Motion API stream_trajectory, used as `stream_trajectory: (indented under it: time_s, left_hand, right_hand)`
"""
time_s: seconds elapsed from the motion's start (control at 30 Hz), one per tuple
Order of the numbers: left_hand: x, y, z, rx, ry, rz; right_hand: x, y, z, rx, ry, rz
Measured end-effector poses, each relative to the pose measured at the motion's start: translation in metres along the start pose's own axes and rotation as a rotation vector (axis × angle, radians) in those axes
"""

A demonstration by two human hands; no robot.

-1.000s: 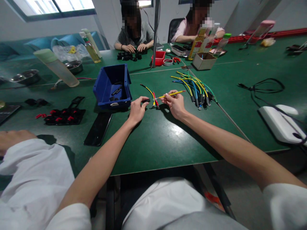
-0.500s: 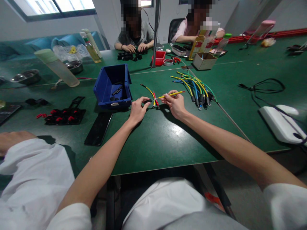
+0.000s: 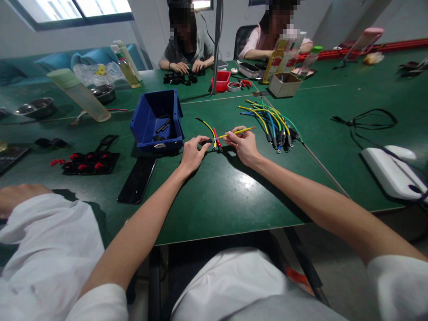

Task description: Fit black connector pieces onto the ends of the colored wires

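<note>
My left hand (image 3: 193,154) pinches a short black sleeve (image 3: 207,141) between thumb and fingertips. Held in the fingers of my right hand (image 3: 245,146) is a yellow wire (image 3: 246,129), slanting up to the right, its left end meeting the sleeve. Whether that end sits inside the sleeve is too small to tell. Between my hands, a second yellow wire (image 3: 206,124) and a red piece (image 3: 218,141) lie on the green table. To the right is a bundle of yellow, blue and green wires (image 3: 272,120) with black sleeves and metal lugs at their near ends.
A blue bin (image 3: 142,127) holding black pieces stands left of my hands, with a black phone (image 3: 137,180) in front. Further left lies a black tray with red parts (image 3: 90,162). A metal pole (image 3: 216,49) rises behind. Two people sit opposite; a white sleeve (image 3: 53,240) is beside me.
My right hand has shifted the yellow wire slightly left, closer against the black sleeve. My left hand stays almost where it was.
</note>
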State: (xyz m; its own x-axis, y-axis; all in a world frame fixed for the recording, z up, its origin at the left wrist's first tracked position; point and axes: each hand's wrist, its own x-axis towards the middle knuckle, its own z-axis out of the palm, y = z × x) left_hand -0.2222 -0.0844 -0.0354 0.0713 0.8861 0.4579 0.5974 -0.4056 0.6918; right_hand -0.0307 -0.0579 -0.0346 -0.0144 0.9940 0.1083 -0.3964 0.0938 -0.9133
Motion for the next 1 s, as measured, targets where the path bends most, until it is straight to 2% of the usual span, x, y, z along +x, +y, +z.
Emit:
stream_trajectory:
  time_s: [1.0]
  left_hand:
    - [0.0003,-0.0007,-0.0003,0.019,-0.039,0.027]
  right_hand:
    - [-0.0032,-0.0028,0.0018,-0.089,-0.059,-0.009]
